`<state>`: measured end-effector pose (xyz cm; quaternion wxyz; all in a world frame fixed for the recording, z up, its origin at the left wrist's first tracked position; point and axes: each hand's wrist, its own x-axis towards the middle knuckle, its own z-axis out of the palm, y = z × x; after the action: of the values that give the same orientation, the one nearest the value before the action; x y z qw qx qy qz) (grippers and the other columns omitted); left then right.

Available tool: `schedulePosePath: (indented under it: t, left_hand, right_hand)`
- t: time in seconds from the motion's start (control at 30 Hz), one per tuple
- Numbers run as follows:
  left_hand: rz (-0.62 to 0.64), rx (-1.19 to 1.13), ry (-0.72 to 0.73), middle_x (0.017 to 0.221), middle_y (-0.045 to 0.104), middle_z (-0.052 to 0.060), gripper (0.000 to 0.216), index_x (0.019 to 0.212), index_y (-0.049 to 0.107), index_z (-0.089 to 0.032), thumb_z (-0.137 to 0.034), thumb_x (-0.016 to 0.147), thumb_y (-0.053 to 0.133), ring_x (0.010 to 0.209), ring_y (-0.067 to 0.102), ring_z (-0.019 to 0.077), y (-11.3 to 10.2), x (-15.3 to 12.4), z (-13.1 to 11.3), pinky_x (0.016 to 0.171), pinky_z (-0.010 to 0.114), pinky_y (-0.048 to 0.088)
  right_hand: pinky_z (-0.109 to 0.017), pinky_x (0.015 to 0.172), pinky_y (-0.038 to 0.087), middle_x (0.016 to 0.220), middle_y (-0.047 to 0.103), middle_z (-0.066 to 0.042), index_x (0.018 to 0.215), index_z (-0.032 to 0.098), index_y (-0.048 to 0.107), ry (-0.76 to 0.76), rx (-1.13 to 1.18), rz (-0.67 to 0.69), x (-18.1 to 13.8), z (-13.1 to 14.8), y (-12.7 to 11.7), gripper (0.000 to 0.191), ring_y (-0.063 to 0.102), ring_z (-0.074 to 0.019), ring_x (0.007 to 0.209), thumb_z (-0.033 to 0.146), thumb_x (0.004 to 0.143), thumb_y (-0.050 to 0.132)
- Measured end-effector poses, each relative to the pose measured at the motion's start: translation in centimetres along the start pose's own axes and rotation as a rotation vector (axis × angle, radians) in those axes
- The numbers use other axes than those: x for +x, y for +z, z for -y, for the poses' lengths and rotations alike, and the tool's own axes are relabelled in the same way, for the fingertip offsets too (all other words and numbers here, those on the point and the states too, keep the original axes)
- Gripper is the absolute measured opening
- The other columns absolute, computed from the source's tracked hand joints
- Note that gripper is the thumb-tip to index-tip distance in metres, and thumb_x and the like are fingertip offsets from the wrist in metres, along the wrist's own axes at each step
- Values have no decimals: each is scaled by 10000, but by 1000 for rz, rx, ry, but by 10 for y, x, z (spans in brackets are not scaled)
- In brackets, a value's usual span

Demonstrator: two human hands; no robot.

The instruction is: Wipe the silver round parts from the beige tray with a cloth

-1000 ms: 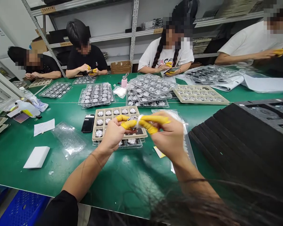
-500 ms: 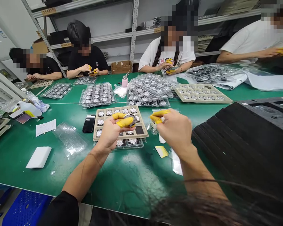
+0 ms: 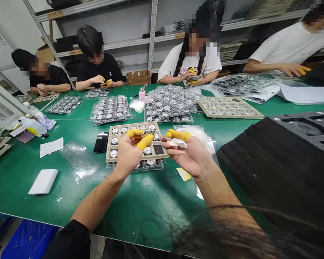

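Observation:
My left hand (image 3: 131, 154), with yellow finger cots on thumb and forefinger, pinches a round metal watch case (image 3: 148, 132) by its rim, tilted. Its inside is hard to make out. To its right, my right hand (image 3: 197, 154) is turned partly palm up, a crumpled white wipe (image 3: 178, 143) held at its fingers. The wipe and the watch case are apart. Below both hands lies a beige compartment tray (image 3: 158, 157) of round silvery watch parts, with one bare dark compartment at the right. A clear tray (image 3: 158, 167) sits under it.
A phone (image 3: 100, 142) lies left of the tray, with clear plastic film (image 3: 79, 160) and a white block (image 3: 43, 181) farther left. Stacked black foam trays (image 3: 248, 151) rise on the right. Across the table are stacked clear trays (image 3: 112, 109), a pink bottle (image 3: 142, 94) and several co-workers.
My right hand has turned from palm down to partly palm up and moved left toward the watch case, with the white wipe now showing. My left hand has tilted the watch case.

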<state>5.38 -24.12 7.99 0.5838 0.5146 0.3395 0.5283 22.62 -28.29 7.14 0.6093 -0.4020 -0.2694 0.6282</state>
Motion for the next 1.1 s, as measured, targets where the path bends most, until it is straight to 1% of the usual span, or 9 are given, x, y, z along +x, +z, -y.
schedulePosePath:
  t: [0.07,0.17,0.23,0.4,0.53,0.67,0.73,0.9,1.1]
  left_hand:
    - [-17,45,38,860,742,42,445,904,678,-157,-398,640,943,803,711,169,0,0,3,790,314,607]
    - [26,6,13,877,755,48,458,907,676,-159,-387,624,954,825,725,185,2,-3,3,807,326,612]
    - [63,-49,-31,870,756,46,468,905,670,-161,-392,617,959,827,729,194,3,-6,2,824,350,621]
    - [83,-57,-54,875,753,40,471,907,670,-168,-385,611,965,856,732,203,6,-9,1,890,386,619]
    - [71,-51,-74,900,752,48,501,919,664,-167,-401,597,969,861,725,205,5,-8,3,851,386,632]
    - [57,-83,-95,890,744,45,531,908,651,-162,-408,570,979,870,721,206,4,-5,2,876,410,631]
    - [50,-92,-98,873,735,38,527,898,645,-159,-401,571,979,864,720,204,4,-4,2,887,418,626]
    - [33,-77,-60,840,722,18,482,868,644,-157,-371,588,973,827,709,173,3,-5,2,865,366,619]
    - [92,-77,-147,811,697,5,486,822,640,-148,-367,557,982,792,706,167,3,-8,-2,790,333,628]
  right_hand:
    - [-213,437,351,833,593,-14,916,198,683,-227,-186,-75,-2,-6,6,289,459,-93,602,423,771,791]
    - [-266,629,471,814,565,9,950,234,735,-684,-582,-212,-5,-16,14,309,513,-125,717,414,732,860]
    - [-299,711,498,810,568,3,877,238,752,-835,-710,-226,-5,-21,17,210,548,-143,765,388,762,843]
    - [-303,669,492,825,578,-18,801,229,744,-847,-678,-260,-5,-26,18,162,569,-151,764,386,827,773]
    - [-251,445,306,672,451,34,800,217,655,-601,-391,-194,-2,-28,18,306,378,-84,515,494,796,786]
    - [-231,424,215,529,298,95,843,239,564,-466,-233,-113,2,-26,15,328,220,-76,443,524,837,726]
    - [-244,441,250,551,346,72,791,242,529,-556,-364,-141,3,-25,13,354,268,-91,462,558,884,658]
    - [-295,543,342,602,439,10,631,228,535,-1068,-948,-253,2,-24,4,400,400,-131,573,504,835,740]
    - [-293,505,307,605,467,6,656,254,675,-1288,-980,-213,6,-25,-5,205,405,-125,533,306,854,668]
